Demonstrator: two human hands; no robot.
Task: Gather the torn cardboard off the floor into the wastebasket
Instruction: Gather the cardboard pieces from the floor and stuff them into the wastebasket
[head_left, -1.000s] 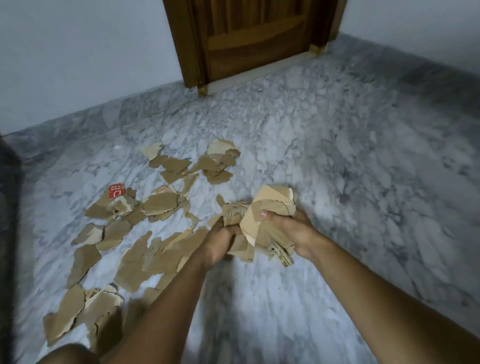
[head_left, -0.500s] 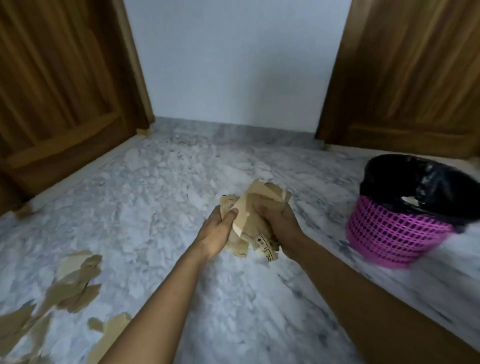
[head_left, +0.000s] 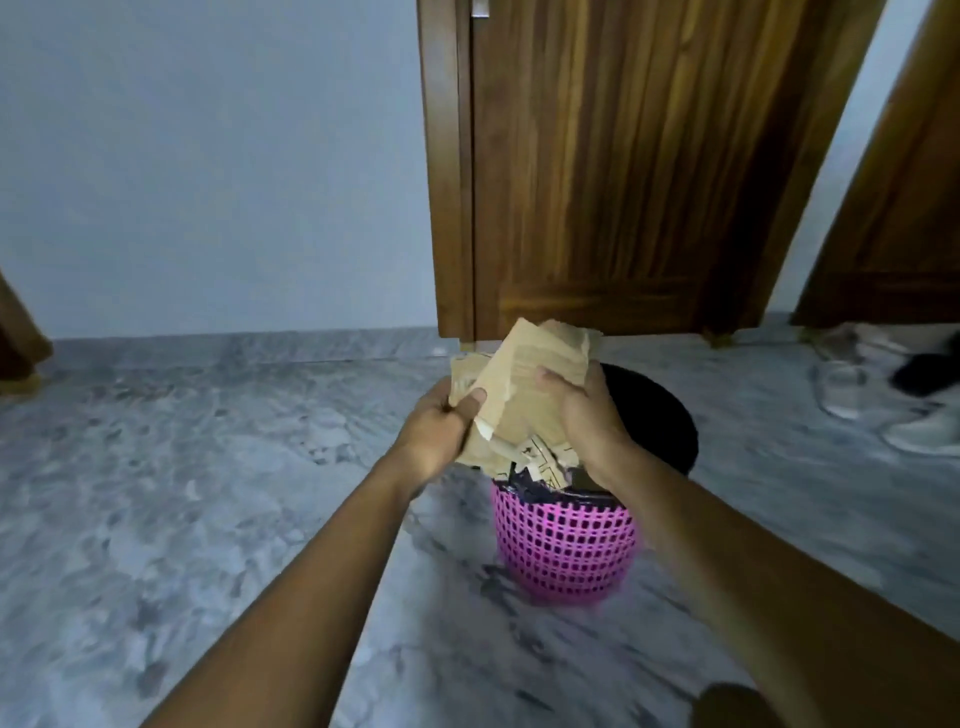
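A bundle of torn brown cardboard pieces (head_left: 530, 384) is held between both hands at the middle of the view. My left hand (head_left: 434, 434) grips its left side with the thumb on top. My right hand (head_left: 589, 415) grips its right side, fingers curled over the top edge. The bundle hangs just above the near rim of a pink mesh wastebasket (head_left: 563, 545) lined with a black bag (head_left: 654, 421). The basket's inside is mostly hidden by the hands and cardboard. No loose cardboard on the floor is in view.
The wastebasket stands on a grey marble floor (head_left: 182, 493). A wooden door (head_left: 623, 166) is right behind it, and a pale wall (head_left: 208, 166) to the left. Light-coloured shoes (head_left: 883, 400) lie on the floor at the far right.
The view has swung right, away from the scattered cardboard on the floor. Both hands have carried the bundle from beside the basket to just over its near rim.
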